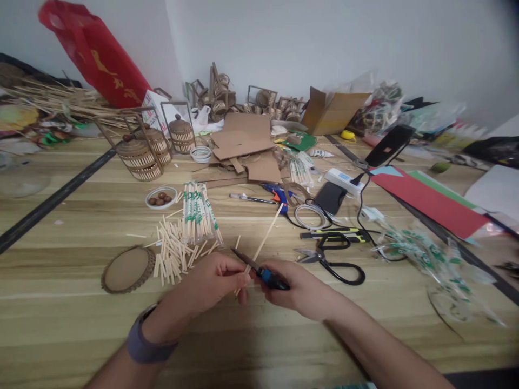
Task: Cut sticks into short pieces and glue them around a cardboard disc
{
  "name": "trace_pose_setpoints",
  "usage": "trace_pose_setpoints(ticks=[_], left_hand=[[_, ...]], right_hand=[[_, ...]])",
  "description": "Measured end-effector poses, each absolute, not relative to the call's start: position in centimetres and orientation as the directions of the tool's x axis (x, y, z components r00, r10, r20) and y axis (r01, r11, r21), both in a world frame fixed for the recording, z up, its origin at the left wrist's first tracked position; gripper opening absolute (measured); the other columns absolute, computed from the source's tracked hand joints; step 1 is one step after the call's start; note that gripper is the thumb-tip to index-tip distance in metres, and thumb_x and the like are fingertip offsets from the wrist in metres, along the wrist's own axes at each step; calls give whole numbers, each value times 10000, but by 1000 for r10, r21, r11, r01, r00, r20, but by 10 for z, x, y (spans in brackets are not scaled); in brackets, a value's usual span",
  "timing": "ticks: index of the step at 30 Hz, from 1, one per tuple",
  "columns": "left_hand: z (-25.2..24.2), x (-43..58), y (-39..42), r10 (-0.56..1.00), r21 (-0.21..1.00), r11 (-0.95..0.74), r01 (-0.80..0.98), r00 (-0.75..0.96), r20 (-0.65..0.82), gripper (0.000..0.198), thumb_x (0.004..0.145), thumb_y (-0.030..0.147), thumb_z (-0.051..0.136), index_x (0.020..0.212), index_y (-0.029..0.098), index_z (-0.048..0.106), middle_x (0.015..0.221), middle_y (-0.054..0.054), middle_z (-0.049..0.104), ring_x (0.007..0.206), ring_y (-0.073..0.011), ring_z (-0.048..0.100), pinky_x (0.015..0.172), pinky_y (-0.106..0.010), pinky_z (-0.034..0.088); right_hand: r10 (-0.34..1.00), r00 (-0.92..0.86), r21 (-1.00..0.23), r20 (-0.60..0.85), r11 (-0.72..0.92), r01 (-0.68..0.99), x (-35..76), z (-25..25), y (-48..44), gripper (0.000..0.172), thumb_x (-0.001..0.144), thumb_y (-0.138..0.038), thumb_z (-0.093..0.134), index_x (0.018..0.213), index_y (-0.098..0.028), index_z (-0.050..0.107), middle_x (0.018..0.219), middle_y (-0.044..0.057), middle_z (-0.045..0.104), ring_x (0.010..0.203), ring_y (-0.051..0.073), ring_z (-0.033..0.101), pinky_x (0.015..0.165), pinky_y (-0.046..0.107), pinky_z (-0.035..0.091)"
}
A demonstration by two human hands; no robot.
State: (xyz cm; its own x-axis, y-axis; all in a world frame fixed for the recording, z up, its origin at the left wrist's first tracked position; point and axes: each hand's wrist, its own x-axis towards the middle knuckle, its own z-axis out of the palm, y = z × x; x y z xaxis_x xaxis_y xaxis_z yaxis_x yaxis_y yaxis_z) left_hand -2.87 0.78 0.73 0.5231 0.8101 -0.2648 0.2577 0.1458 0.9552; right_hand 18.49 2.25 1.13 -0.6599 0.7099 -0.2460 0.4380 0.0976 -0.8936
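My left hand (205, 283) pinches the lower part of a thin wooden chopstick (269, 232), which slants up and to the right. My right hand (298, 286) is closed around the black-and-blue handle of a dark-bladed cutter (271, 277). Its narrow blade crosses the chopstick just above my left fingertips; whether it has one jaw or two I cannot tell. Left of my hands lies a pile of short cut stick pieces (170, 251). Behind it are wrapped chopsticks (197, 210). An oval cardboard piece with a scalloped rim (127, 268) lies farther left.
Black-handled scissors (340, 265) and a yellow-black utility knife (336, 235) lie right of my hands. Beyond are a blue glue gun (281, 197), a pen (253, 199), a phone (330, 197) and a bowl of brown beads (161, 198). Crumpled wrappers (438, 265) cover the right side.
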Motion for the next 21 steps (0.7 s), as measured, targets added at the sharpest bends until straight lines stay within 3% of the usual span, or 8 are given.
trace_pose_setpoints(ticks=[9, 12, 17, 21], left_hand=[[12, -30, 8, 831, 950, 86, 299, 505, -234, 347, 853, 379, 514, 644, 159, 681, 659, -24, 701, 677, -171, 616, 680, -262, 428], [15, -29, 8, 837, 958, 46, 283, 513, -192, 327, 876, 352, 484, 680, 165, 668, 703, -17, 713, 715, -170, 632, 717, -261, 445], [19, -26, 7, 824, 966, 75, 248, 530, -200, 284, 895, 334, 449, 733, 185, 627, 671, 8, 706, 714, -160, 646, 741, -259, 459], [17, -25, 7, 820, 969, 115, 220, 529, -218, 282, 883, 376, 462, 740, 188, 616, 602, 17, 673, 667, -163, 636, 718, -264, 463]], right_hand=[[757, -628, -871, -177, 177, 458, 183, 8, 21, 137, 711, -141, 528, 834, -178, 576, 736, -36, 516, 678, 117, 451, 612, 223, 342], [728, -654, -924, -206, 76, 375, 183, 10, 24, 172, 716, -194, 556, 885, -174, 581, 797, -18, 541, 732, 133, 480, 652, 238, 368], [641, -694, -944, -329, -226, 239, 184, 14, 25, 295, 670, -253, 611, 950, -165, 580, 793, -11, 548, 734, 139, 484, 657, 253, 365], [637, -682, -932, -359, -279, 230, 184, 12, 25, 303, 657, -244, 627, 947, -168, 587, 772, -15, 550, 713, 134, 478, 634, 246, 357]])
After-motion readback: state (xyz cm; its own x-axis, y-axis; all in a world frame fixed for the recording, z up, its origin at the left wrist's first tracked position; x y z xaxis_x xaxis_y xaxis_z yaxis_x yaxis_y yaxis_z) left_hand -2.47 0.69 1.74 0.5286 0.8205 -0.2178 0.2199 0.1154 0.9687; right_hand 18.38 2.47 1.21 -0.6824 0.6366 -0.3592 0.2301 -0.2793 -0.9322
